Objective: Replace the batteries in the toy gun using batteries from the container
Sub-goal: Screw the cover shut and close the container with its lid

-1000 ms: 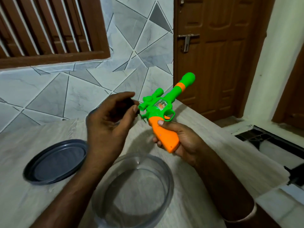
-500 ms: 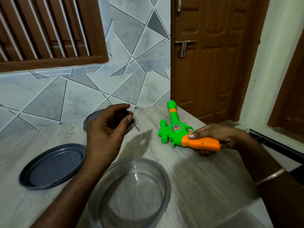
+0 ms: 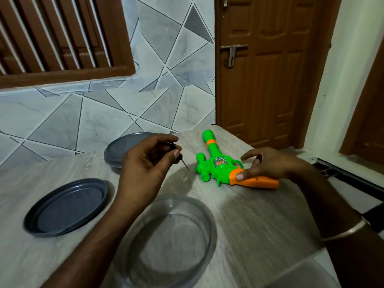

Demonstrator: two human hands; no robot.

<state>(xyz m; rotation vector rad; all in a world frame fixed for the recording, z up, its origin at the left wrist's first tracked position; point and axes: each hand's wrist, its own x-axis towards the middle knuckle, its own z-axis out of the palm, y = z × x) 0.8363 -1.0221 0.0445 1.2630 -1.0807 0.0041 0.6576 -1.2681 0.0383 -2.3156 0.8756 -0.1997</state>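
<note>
The green and orange toy gun [image 3: 216, 163] lies flat on the wooden table [image 3: 259, 221], barrel pointing away from me. My right hand [image 3: 270, 163] holds its orange grip, thumb on the near side and index finger lifted. My left hand [image 3: 145, 167] hovers left of the gun. It pinches a small black-handled screwdriver [image 3: 184, 164] with the tip pointing down and right. A clear round container [image 3: 207, 231] stands in front of me and looks empty. No batteries are visible.
A dark grey lid [image 3: 66, 206] lies at the left. A second dark grey round lid or dish [image 3: 118, 150] sits at the back, partly behind my left hand. The table's right edge drops to the floor by a brown door [image 3: 270, 80].
My right hand lowered the gun from mid-air and laid it flat on the table, then lifted its index finger. My left hand kept holding the screwdriver.
</note>
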